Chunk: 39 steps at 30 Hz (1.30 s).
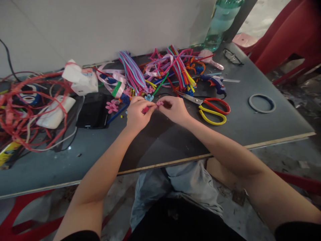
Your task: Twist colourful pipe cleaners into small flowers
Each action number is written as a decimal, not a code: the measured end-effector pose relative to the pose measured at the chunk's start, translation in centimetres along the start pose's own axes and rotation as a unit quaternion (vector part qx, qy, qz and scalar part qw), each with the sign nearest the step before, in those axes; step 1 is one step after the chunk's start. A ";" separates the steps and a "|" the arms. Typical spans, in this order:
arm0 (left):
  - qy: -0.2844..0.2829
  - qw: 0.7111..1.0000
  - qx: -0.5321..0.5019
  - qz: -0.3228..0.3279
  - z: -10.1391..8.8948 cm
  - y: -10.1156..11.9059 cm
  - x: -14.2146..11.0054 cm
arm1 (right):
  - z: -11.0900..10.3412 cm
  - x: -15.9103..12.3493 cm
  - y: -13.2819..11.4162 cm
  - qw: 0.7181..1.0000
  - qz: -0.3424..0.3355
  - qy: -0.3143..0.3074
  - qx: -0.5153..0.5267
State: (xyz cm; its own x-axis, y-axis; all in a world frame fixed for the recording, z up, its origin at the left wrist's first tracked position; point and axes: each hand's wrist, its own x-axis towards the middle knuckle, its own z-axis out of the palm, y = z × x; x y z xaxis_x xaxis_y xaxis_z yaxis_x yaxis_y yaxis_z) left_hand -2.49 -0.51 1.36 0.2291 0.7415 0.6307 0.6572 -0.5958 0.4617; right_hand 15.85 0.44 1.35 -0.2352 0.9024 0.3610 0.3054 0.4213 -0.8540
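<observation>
Over the middle of the table, my left hand [139, 113] and my right hand [175, 108] meet fingertip to fingertip. Between them is a pink pipe cleaner [159, 103], bent into small loops; both hands pinch it, and part of it is hidden by the fingers. A finished-looking pink pipe-cleaner flower [112, 106] lies left of my left hand. Just beyond my fingers sits a light blue looped pipe cleaner [149, 97]. Scissors [213, 108] with one red and one yellow handle rest open to the right of my right hand.
Bundles of pipe cleaners [132, 72] lie along the wall. A glue gun [217, 82], a brush [210, 59], a tape ring [262, 103] and a green bottle [222, 25] are at right. A black phone [92, 111] and tangled red ribbon [37, 110] are at left.
</observation>
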 end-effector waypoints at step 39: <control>-0.013 1.000 0.010 0.002 -0.6 0.5 0.5 | 0.2 0.3 1.0 0.995 0.046 0.022 0.082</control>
State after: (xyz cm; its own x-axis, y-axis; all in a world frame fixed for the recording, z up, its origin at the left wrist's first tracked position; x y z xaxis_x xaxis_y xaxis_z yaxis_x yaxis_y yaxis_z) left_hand -2.53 -0.65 2.26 0.2506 0.7465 0.6164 0.6696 -0.5935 0.4466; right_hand 15.86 1.07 0.55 -0.1715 0.9411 0.2913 0.1685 0.3194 -0.9325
